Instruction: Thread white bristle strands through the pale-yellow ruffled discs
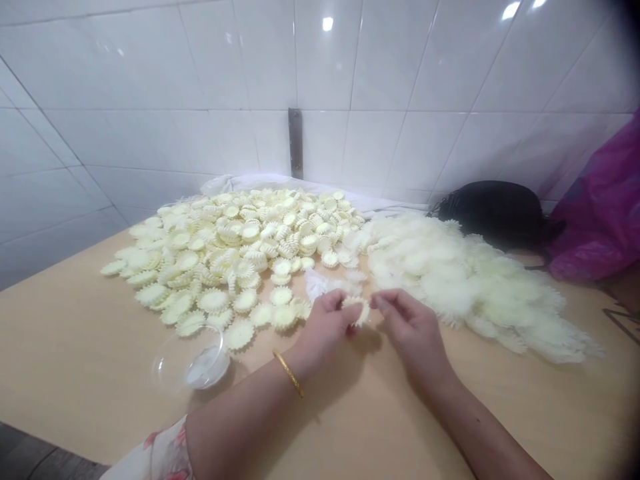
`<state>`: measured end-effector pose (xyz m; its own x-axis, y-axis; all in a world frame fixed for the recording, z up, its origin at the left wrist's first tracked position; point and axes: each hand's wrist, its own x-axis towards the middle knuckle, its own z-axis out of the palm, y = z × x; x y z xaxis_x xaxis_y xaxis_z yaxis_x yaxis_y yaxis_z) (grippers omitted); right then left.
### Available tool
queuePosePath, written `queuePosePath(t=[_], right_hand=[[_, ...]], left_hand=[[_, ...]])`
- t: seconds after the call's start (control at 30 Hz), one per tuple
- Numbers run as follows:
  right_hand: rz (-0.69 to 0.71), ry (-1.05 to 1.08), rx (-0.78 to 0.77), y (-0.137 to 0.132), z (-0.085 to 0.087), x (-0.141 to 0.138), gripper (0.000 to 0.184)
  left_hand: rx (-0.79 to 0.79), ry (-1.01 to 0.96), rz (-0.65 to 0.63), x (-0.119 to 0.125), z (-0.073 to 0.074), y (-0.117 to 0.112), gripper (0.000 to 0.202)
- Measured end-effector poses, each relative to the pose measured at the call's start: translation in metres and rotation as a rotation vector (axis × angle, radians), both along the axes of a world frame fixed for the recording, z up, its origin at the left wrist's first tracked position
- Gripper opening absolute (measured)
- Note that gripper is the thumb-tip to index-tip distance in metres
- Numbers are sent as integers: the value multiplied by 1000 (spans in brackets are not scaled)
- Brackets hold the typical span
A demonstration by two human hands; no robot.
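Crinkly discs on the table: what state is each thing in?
Left hand, pinching a crinkly disc.
Right hand, fingertips pinching that disc too.
Pile of cream discs, heaped loosely, overlapping.
White frilly heap, spread out, fluffy.
Clear plastic bowl, white stuff inside.
Pink plastic bag, crumpled.

You have a flat tan table [95, 360] in front of you. On the left side lies a big pile of round cream pieces [220, 253] with toothy edges. Some lie flat and some lean on each other. Just beside it, on the right, is a soft white heap [465, 287] of frilly bits. A clear plastic bowl [193, 360] sits by the front of the pile, with white stuff inside. A white cloth [300, 185] lies behind the pile. A black bag [495, 213] sits behind the heap, and a pink plastic bag [597, 213] sits at the far right.
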<state>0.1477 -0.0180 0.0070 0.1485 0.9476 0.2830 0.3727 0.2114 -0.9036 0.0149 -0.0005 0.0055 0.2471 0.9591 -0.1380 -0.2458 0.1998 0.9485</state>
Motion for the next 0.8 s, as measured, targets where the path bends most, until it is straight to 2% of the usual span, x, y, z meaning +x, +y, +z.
queuePosePath(t=[0.13, 0.37, 0.47, 0.57, 0.63, 0.8], right_hand=[[35, 64, 12, 1, 0, -1, 20], [116, 242, -60, 3, 0, -1, 26], [187, 315, -139, 5, -3, -2, 27], [274, 377, -223, 5, -5, -2, 29], [320, 387, -219, 4, -4, -2, 27], [340, 422, -217, 1, 0, -2, 19]], left_hand=[[125, 111, -33, -2, -2, 1, 21], [194, 226, -30, -3, -1, 0, 31], [219, 272, -30, -3, -1, 0, 36], [226, 300, -24, -3, -1, -1, 40], [223, 332, -30, -2, -1, -2, 41], [137, 369, -79, -2, -7, -1, 45]])
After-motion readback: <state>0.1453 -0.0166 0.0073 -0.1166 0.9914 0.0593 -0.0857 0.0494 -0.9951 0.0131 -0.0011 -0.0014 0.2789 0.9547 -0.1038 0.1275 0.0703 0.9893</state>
